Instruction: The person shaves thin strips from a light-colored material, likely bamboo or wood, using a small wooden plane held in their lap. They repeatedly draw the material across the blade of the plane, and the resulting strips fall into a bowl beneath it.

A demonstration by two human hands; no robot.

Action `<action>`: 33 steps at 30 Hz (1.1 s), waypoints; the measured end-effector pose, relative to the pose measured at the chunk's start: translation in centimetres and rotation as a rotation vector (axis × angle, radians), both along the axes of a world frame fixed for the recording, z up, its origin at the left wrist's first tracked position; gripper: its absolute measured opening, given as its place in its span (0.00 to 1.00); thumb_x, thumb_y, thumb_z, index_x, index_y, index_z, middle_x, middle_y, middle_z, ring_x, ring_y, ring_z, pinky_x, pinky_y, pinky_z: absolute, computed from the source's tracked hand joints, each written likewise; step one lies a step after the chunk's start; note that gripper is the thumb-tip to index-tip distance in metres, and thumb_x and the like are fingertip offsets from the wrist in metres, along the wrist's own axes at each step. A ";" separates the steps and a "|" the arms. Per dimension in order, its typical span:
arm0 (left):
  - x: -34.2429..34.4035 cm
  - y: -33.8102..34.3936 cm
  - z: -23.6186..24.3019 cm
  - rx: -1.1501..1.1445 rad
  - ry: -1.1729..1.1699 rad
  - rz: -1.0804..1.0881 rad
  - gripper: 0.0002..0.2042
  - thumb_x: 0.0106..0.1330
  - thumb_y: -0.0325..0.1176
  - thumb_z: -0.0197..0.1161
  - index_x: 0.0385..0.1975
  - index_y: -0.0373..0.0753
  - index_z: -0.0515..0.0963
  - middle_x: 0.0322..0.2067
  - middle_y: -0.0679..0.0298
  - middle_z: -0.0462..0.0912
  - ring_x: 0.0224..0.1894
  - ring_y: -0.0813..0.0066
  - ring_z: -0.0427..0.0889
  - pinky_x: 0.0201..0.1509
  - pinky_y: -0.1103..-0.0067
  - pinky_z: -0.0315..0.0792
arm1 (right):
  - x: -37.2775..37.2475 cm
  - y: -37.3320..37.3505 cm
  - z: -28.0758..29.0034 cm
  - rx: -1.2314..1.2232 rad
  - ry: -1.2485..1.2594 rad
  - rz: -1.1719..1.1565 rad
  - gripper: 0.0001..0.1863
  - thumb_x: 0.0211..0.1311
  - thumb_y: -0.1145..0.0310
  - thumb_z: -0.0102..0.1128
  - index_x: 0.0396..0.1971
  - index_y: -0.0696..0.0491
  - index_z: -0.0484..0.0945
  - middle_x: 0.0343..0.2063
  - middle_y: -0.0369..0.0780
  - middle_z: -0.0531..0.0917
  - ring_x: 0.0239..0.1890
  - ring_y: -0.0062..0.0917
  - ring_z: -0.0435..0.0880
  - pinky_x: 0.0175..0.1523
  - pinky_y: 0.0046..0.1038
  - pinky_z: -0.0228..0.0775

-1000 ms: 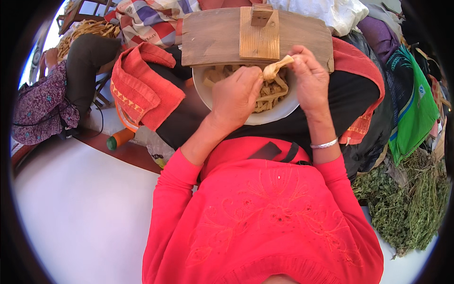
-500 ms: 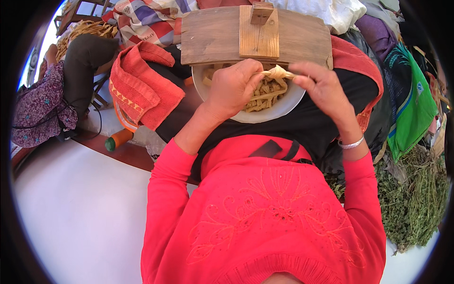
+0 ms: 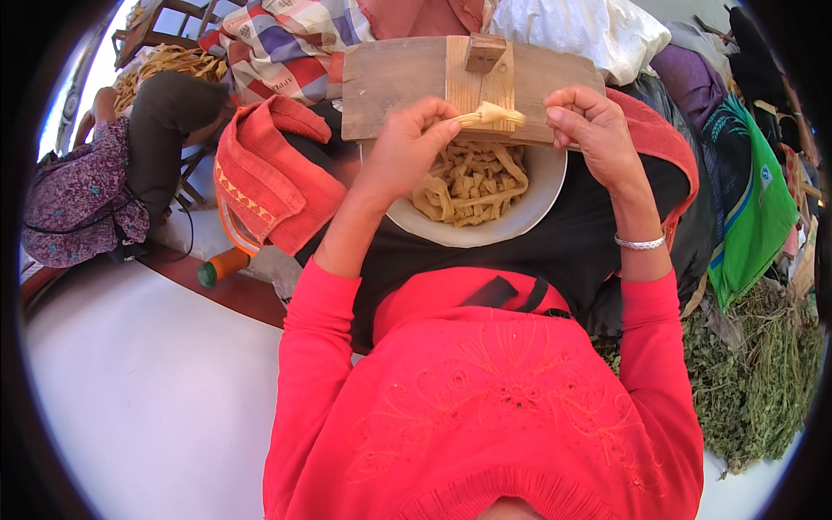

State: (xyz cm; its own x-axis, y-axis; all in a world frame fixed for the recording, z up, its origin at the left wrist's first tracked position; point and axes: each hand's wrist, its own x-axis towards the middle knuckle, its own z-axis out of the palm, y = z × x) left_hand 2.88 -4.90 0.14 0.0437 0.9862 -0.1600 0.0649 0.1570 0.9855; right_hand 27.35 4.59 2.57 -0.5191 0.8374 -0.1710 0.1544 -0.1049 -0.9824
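While the left hand (image 3: 407,143) pinches one end of a pale strip of dough (image 3: 496,113) with fingers closed on it, the right hand (image 3: 594,121) sits just beside the other end, fingers curled narrow, and I can't tell if it's actually gripping. That strip hangs right over the wooden board (image 3: 394,78), above the white bowl (image 3: 537,195) of cut pieces in the lap. Honestly the risky bit looks like the bowl: it's balanced on dark fabric with the board resting across its far rim, so a tug on the dough could tip either one and spill the lot. The strip could also tear if pulled from one end only. As for packaging, only a green bag (image 3: 750,208) with a small light patch stands at the right, and an orange bottle with a green cap (image 3: 221,267) lies at the left.
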 end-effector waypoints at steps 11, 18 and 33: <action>-1.3 2.7 1.5 -0.029 -0.020 -0.142 0.11 0.66 0.35 0.59 0.41 0.35 0.77 0.29 0.72 0.77 0.30 0.87 0.71 0.33 0.88 0.66 | -3.6 -1.0 -0.1 0.003 0.026 -0.055 0.05 0.61 0.72 0.60 0.34 0.58 0.80 0.22 0.28 0.75 0.23 0.09 0.69 0.29 0.15 0.63; -2.2 4.5 -0.2 -0.052 -0.016 -0.091 0.09 0.65 0.34 0.58 0.39 0.36 0.77 0.30 0.70 0.76 0.29 0.85 0.73 0.32 0.86 0.68 | -4.7 -0.1 -2.5 0.224 -0.075 -0.145 0.06 0.60 0.72 0.59 0.34 0.59 0.79 0.22 0.31 0.77 0.26 0.14 0.72 0.31 0.20 0.66; 2.0 0.7 1.0 0.001 -0.019 0.036 0.08 0.67 0.35 0.57 0.31 0.37 0.77 0.18 0.72 0.72 0.19 0.90 0.66 0.18 0.87 0.60 | -6.8 -3.7 -0.3 1.010 -0.260 -0.191 0.05 0.58 0.67 0.60 0.28 0.51 0.80 0.28 0.40 0.82 0.34 0.37 0.80 0.35 0.35 0.70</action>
State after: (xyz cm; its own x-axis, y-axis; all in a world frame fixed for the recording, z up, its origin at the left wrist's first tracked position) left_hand 4.84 -4.20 1.12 0.0112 0.9873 -0.1587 0.0401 0.1581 0.9866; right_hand 20.57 0.85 2.26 -0.4117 0.7167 0.5629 0.4390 0.6972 -0.5667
